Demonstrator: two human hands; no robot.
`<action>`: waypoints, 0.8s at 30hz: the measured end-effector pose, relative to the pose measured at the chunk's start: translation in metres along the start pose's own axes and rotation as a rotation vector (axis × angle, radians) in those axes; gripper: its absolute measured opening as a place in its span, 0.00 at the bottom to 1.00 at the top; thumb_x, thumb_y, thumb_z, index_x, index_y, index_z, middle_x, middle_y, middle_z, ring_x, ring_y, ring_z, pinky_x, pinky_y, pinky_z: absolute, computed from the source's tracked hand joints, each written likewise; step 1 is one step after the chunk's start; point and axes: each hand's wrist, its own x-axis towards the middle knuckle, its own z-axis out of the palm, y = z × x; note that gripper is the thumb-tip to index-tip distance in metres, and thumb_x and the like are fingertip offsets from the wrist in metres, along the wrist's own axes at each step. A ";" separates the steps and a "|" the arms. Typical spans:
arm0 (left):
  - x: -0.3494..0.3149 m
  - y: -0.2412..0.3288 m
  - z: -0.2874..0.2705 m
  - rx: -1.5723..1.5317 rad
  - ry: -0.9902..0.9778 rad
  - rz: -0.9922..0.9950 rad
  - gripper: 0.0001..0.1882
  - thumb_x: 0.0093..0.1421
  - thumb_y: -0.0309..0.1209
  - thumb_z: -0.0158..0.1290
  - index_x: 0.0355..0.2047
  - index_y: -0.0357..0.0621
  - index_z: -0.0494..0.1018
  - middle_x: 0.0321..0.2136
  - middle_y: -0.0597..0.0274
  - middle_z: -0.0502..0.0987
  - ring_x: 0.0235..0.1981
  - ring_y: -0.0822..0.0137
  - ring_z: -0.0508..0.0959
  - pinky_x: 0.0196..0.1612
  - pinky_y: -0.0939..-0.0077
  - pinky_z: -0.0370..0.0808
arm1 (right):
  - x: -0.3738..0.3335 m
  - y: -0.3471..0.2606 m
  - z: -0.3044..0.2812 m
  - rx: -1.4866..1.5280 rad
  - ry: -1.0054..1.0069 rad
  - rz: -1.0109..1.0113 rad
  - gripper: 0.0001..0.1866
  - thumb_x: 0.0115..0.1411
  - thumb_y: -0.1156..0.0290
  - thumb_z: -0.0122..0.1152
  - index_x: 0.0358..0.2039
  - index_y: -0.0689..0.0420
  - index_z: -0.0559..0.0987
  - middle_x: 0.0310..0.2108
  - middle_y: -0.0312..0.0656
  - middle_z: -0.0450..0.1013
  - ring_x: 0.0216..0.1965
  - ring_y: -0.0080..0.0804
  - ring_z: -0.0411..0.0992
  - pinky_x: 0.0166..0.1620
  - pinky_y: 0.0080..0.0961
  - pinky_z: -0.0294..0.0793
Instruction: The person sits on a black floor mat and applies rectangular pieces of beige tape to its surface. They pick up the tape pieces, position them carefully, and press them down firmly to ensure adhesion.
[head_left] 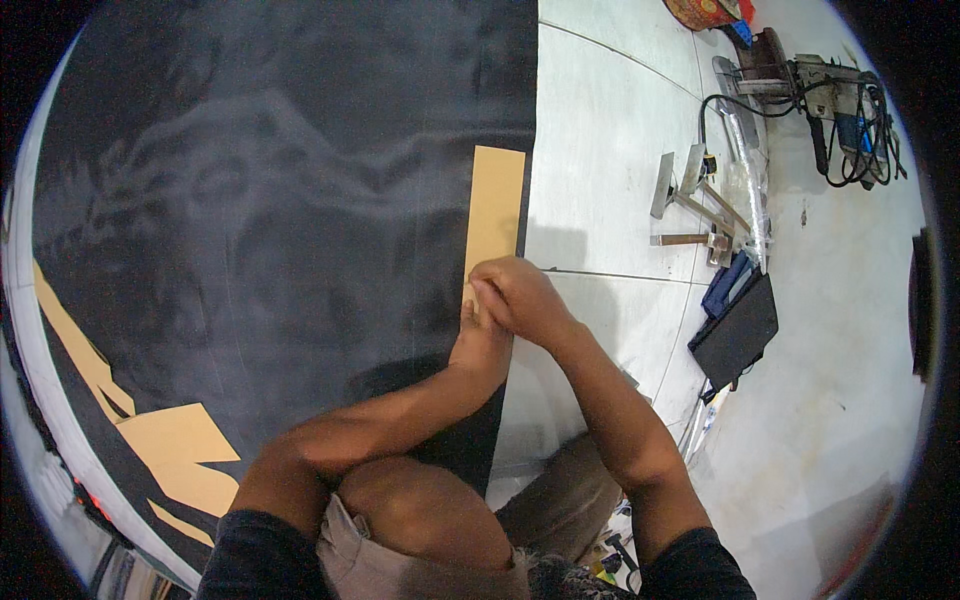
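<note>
**Peeling tan strip at the sheet's edge**

Down by the knees, 2 hands meet: left hand [480, 345] presses the black sheet [280, 200], right hand [520, 295] pinches the tan strip [495, 205]'s near end. Next probably needs a slow, even pull. Beyond, tools [700, 205] lie on the floor.

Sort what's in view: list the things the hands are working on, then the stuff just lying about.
In hand:
- tan strip, pinched at its near end by left hand and right hand
- black sheet under it

Lying about:
- tan pieces at the sheet's lower left
- power tool with black cord
- black folder
- metal brackets
</note>
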 end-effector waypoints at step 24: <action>0.037 -0.039 -0.054 0.015 0.195 -0.025 0.19 0.63 0.35 0.50 0.51 0.36 0.72 0.43 0.51 0.72 0.49 0.57 0.77 0.49 0.66 0.80 | 0.099 0.026 -0.040 0.004 0.354 0.053 0.11 0.71 0.64 0.53 0.44 0.58 0.77 0.40 0.51 0.79 0.42 0.54 0.78 0.45 0.43 0.78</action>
